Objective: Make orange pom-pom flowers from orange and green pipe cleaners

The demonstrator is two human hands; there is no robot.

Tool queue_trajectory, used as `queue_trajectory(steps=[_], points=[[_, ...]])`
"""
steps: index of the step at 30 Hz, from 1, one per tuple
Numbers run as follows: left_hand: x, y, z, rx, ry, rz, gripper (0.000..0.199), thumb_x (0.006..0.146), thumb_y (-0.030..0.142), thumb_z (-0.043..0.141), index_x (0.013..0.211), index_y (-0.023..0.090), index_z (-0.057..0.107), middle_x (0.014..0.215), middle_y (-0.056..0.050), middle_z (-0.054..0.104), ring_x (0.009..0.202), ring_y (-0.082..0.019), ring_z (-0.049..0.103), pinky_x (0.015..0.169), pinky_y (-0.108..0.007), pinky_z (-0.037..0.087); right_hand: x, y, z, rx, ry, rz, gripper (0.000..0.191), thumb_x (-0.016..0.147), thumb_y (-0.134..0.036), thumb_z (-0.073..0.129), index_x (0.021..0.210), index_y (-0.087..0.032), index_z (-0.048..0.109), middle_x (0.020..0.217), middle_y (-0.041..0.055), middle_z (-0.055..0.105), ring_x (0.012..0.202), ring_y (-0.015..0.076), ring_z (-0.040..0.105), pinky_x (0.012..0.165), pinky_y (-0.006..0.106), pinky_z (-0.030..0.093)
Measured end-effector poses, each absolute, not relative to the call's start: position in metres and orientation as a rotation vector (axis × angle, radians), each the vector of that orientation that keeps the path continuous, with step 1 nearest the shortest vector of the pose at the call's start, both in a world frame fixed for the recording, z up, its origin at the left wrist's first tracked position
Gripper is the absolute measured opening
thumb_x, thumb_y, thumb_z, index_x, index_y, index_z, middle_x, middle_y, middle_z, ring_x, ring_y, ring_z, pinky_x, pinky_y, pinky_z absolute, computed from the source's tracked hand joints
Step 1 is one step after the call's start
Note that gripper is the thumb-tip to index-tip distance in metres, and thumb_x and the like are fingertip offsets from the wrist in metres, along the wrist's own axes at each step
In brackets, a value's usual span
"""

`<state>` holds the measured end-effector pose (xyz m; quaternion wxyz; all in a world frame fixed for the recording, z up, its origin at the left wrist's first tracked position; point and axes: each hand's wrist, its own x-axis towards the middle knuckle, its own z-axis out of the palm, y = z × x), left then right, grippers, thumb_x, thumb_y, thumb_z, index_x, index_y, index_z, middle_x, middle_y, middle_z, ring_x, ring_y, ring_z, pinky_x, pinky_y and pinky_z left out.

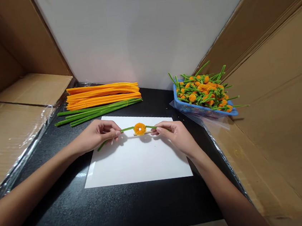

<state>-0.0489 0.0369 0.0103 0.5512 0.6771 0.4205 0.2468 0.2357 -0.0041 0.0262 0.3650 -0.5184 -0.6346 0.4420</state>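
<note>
Pipe-cleaner flower (139,129): centred between our hands.
Left hand (98,135): pinching its green stem (127,129).
Right hand (173,136): pinching the same stem.
Forearms (38,175): angled inward.

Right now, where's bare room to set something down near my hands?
White paper below your left hand, right hand and pipe-cleaner flower, and black tabletop in front of the paper's near edge. Crowded behind: orange pipe cleaners, green pipe cleaners, blue basket.
</note>
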Motion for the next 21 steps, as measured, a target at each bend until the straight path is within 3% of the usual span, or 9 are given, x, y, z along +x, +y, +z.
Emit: queue_trajectory(steps=[5, 8, 11, 14, 17, 21], points=[[-0.035, 0.021, 0.015, 1.8, 1.05, 0.56, 0.023, 0.087, 0.038, 0.062, 0.086, 0.016, 0.07, 0.069, -0.002, 0.069, 0.053, -0.01, 0.054, 0.046, -0.017, 0.037, 0.223, -0.013, 0.032, -1.328, -1.819, 1.119, 0.029, 0.087, -0.035, 0.066, 0.111, -0.021, 0.072, 0.107, 0.0082, 0.075, 0.099, 0.0236, 0.068, 0.091, 0.038, 0.05], [-0.026, 0.01, 0.022, 1.788, 1.077, 0.595, 0.026, 0.09, 0.04, 0.059, 0.087, 0.016, 0.069, 0.07, -0.002, 0.069, 0.052, -0.01, 0.054, 0.047, -0.019, 0.039, 0.212, -0.021, 0.033, -1.323, -1.817, 1.079, 0.024, 0.086, -0.035, 0.068, 0.103, -0.021, 0.074, 0.1, 0.0054, 0.075, 0.093, 0.0219, 0.067, 0.085, 0.034, 0.05], [-0.021, 0.001, 0.026, 1.862, 1.088, 0.631, 0.026, 0.09, 0.042, 0.06, 0.096, 0.019, 0.07, 0.086, -0.003, 0.073, 0.067, -0.013, 0.062, 0.056, -0.021, 0.047, 0.205, -0.026, 0.031, -1.355, -1.804, 1.062, 0.018, 0.086, -0.032, 0.067, 0.096, -0.02, 0.075, 0.089, 0.0024, 0.074, 0.08, 0.0183, 0.065, 0.072, 0.029, 0.048], [-0.016, -0.007, 0.027, 1.884, 1.067, 0.695, 0.028, 0.089, 0.043, 0.061, 0.103, 0.021, 0.069, 0.095, -0.004, 0.073, 0.078, -0.016, 0.064, 0.062, -0.023, 0.049, 0.201, -0.029, 0.03, -1.31, -1.77, 1.107, 0.017, 0.085, -0.03, 0.069, 0.098, -0.021, 0.073, 0.086, 0.0013, 0.074, 0.078, 0.0165, 0.065, 0.069, 0.027, 0.046], [-0.011, -0.012, 0.026, 1.83, 1.028, 0.745, 0.022, 0.09, 0.04, 0.061, 0.097, 0.022, 0.072, 0.09, -0.002, 0.073, 0.079, -0.015, 0.064, 0.064, -0.023, 0.048, 0.196, -0.033, 0.03, -1.241, -1.715, 1.134, 0.016, 0.082, -0.028, 0.073, 0.095, -0.02, 0.068, 0.085, 0.0008, 0.072, 0.079, 0.0159, 0.067, 0.071, 0.026, 0.048], [-0.009, -0.014, 0.027, 1.568, 1.012, 0.739, 0.019, 0.085, 0.038, 0.067, 0.082, 0.02, 0.072, 0.075, 0.0, 0.07, 0.06, -0.011, 0.055, 0.052, -0.021, 0.04, 0.192, -0.038, 0.032, -1.159, -1.725, 1.089, 0.012, 0.083, -0.028, 0.073, 0.09, -0.02, 0.067, 0.084, 0.0011, 0.071, 0.078, 0.0155, 0.066, 0.075, 0.027, 0.049]])
